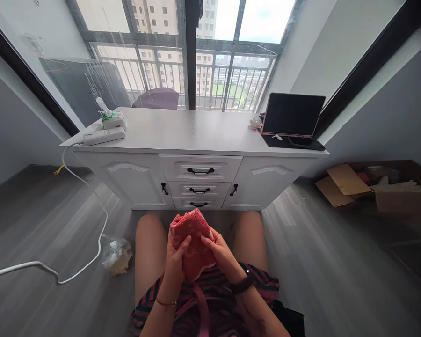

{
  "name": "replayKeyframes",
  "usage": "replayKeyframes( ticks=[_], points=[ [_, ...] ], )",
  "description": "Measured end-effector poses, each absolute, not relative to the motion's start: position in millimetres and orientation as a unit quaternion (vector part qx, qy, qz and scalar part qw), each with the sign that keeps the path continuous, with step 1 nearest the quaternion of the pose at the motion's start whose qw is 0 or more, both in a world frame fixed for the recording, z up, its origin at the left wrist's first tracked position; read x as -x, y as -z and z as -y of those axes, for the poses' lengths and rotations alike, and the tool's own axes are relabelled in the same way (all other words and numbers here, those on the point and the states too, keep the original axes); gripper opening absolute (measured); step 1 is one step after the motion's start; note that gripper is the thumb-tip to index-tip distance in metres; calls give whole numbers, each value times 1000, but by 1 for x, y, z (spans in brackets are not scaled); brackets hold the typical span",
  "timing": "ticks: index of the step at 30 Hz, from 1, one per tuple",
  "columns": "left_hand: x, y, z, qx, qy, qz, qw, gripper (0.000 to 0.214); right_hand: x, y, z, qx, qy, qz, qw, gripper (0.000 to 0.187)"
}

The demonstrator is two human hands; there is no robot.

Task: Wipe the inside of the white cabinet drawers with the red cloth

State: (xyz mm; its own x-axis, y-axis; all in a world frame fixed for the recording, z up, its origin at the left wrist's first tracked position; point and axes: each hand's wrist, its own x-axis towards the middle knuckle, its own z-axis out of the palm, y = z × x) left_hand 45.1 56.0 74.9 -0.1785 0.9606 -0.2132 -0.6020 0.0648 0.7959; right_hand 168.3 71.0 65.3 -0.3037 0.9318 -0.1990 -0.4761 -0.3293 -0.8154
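A folded red towel (192, 229) is held upright above my lap, between my knees. My left hand (175, 260) grips its left side, thumb across the front and fingers wrapped behind. My right hand (221, 255) pinches its right edge with thumb and fingertips. A dark band sits on my right wrist and a thin red string on my left. Both hands are closed on the cloth.
A white cabinet (199, 140) with three drawers stands straight ahead, carrying a power strip (103, 136) at its left and a tablet (292, 114) on a dark mat at its right. A white cable (91, 252) and a plastic bag (117, 255) lie on the floor at left. Cardboard boxes (347, 182) sit right.
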Motion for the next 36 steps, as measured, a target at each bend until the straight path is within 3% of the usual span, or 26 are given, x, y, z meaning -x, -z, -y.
replayKeyframes(
  ticks=[4,7,12,16,21,28,36],
  points=[
    [-41,-60,-63,-187,-648,-432,599,41,-169,-65,-69,331,-759,268,492,41],
    [-40,-56,-66,-187,-636,-432,612,32,-171,-64,-69,320,-772,235,496,39],
    [-42,-59,-62,-129,-573,-442,678,37,-174,-59,-68,316,-788,206,487,39],
    [-46,-59,-62,-88,-584,-486,645,39,-173,-51,-66,315,-802,222,456,39],
    [-50,-56,-65,-107,-617,-483,612,38,-174,-40,-67,303,-787,318,432,63],
    [-45,-35,-66,-96,-540,-520,654,39,-185,-21,-65,316,-802,287,419,50],
    [-20,6,-84,-103,-520,-570,628,41,-256,1,-113,445,-731,136,499,39]
  ],
)
